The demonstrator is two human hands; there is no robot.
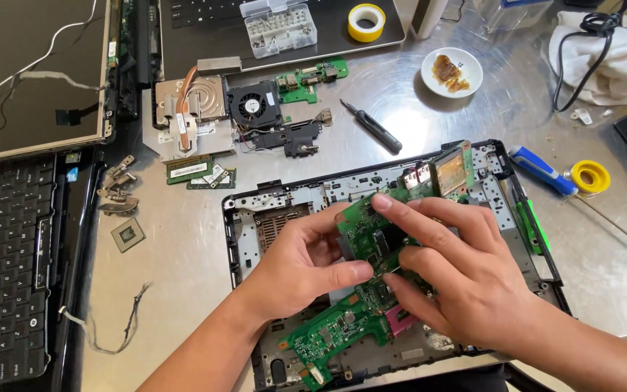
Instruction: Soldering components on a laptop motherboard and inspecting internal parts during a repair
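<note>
Hands grip the green board over the black laptop base: left hand pinches its 9 o'clock edge, right hand holds the top and 3 o'clock side. Step in hand looks like moving the board at the base; the next move calls for level, even support, I judge. Its long axis runs from 7 to 1 o'clock, connector end toward 1.

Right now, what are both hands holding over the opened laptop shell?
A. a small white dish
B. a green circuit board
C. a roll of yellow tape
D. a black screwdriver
B: the left hand and right hand both grip the green circuit board above the laptop shell, while the yellow tape, black screwdriver and white dish lie untouched on the table.
</note>
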